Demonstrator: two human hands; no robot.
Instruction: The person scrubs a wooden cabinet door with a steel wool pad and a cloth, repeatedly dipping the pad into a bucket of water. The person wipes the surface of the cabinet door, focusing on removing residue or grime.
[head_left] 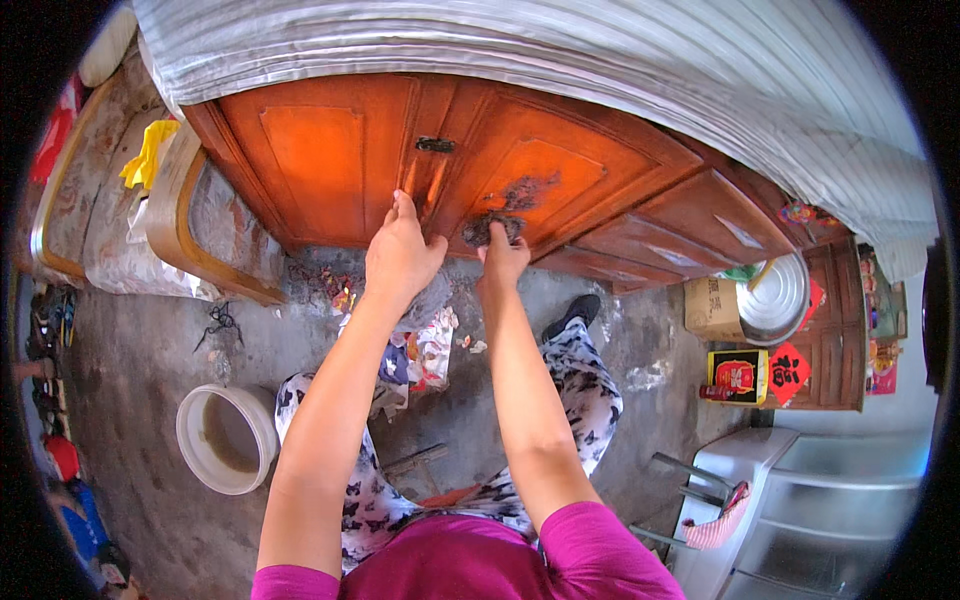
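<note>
left hand (pixel 400 255): flat against the orange wooden door (pixel 330 160), fingers pointing up and close together, pressed right by the seam where the two panels meet. It's not gripping anything, just bracing on the wood.
right hand (pixel 502 255): closed around a dark scrubbing pad (pixel 492 228), pushing it onto the bottom edge of the right panel.
scrubbing pad: sits between the fingertips and the wood, just right of the seam, low on the door.
dark patch (pixel 525 190): a grimy, worn blotch on the right panel, just above the pad.
door: two orange-brown panels with raised centres and a small dark metal latch (pixel 435 144) up at the seam, above both hands.
bucket (pixel 228 438): white, round, murky water inside, on the concrete floor (pixel 140 350) well to the person's left.
floor litter (pixel 425 350): crumpled paper and wrapper scraps lying under the arms, near the door's foot.
legs: patterned black-and-white trousers (pixel 590 385), dark shoe (pixel 572 315) poking out toward the door on the right side.
chair (pixel 185 215): wooden armchair with a yellow cloth (pixel 148 152) on it, off to the left of the door.
metal basin (pixel 772 298): shiny, resting on a cardboard box (pixel 712 305) far right.
</note>
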